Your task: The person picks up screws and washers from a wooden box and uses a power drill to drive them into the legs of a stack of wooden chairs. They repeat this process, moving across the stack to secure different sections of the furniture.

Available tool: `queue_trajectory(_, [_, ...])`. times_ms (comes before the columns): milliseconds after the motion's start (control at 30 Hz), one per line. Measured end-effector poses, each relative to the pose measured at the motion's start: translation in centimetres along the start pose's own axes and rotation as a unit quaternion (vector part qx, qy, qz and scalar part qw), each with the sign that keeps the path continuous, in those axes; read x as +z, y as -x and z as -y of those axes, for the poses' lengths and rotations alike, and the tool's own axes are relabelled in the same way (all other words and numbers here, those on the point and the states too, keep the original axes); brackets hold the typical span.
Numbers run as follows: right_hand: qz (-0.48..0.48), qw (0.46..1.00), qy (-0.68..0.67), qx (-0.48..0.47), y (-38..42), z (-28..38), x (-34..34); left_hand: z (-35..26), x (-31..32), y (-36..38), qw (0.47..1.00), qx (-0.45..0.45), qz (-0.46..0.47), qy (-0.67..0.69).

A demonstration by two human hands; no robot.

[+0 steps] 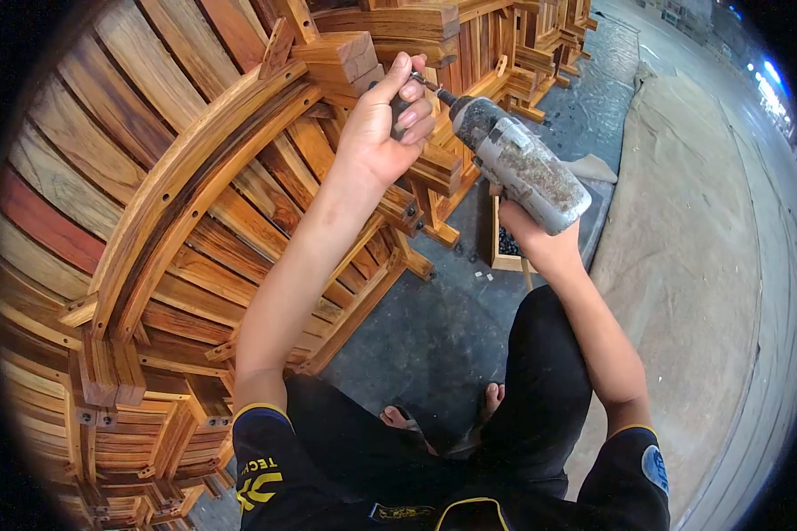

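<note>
My right hand point(540, 237) is wrapped round the grip of a worn grey power drill point(522, 159), which points up and to the left. At the drill's tip, my left hand point(394, 119) has its thumb and forefinger pinched near the bit point(429, 84). Its other fingers curl round a dark object, mostly hidden. Close beside my left hand are the stacked square ends of a wooden frame point(341, 57). Curved rails and slats point(186, 168) of the wooden furniture extend to the left, below my left forearm.
A small wooden box point(507, 262) with dark small parts stands on the dark floor point(390, 327), with two small white pieces beside it. More wooden frames point(522, 84) stand in a row at the top. A beige cloth point(673, 265) covers the floor at right.
</note>
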State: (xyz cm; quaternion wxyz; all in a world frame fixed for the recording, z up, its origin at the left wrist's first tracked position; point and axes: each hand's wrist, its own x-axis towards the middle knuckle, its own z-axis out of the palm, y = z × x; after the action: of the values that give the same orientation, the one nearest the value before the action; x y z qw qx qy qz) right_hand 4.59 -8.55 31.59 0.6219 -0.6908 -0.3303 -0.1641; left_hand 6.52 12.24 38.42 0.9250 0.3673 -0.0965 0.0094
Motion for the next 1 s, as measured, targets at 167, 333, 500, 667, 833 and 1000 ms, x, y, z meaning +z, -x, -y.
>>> queue_trajectory(167, [0.019,0.998,0.056,-0.038,0.1,-0.6,0.4,-0.4,-0.1,0.2,1.000,0.001,-0.017,-0.004])
queue_trajectory(333, [0.030,0.997,0.060,0.022,0.2,-0.4,0.8,-1.0,-0.4,1.0,0.999,-0.006,-0.026,-0.041])
queue_trajectory(500, [0.024,0.998,-0.035,0.044,-0.5,0.2,2.1,-1.3,-0.5,1.5,0.992,0.034,-0.059,-0.104])
queue_trajectory(667, [0.015,0.996,-0.065,0.067,-1.4,1.2,2.6,-1.4,-0.2,1.6,0.991,0.067,-0.033,-0.112])
queue_trajectory(833, [0.019,0.956,-0.265,0.127,-2.5,-0.7,2.9,-1.8,-1.4,1.5,0.996,0.051,0.014,-0.067])
queue_trajectory(1000, [0.038,0.927,-0.340,0.156,-3.0,-0.7,3.1,-1.7,-1.2,1.5,0.999,0.044,0.019,0.002])
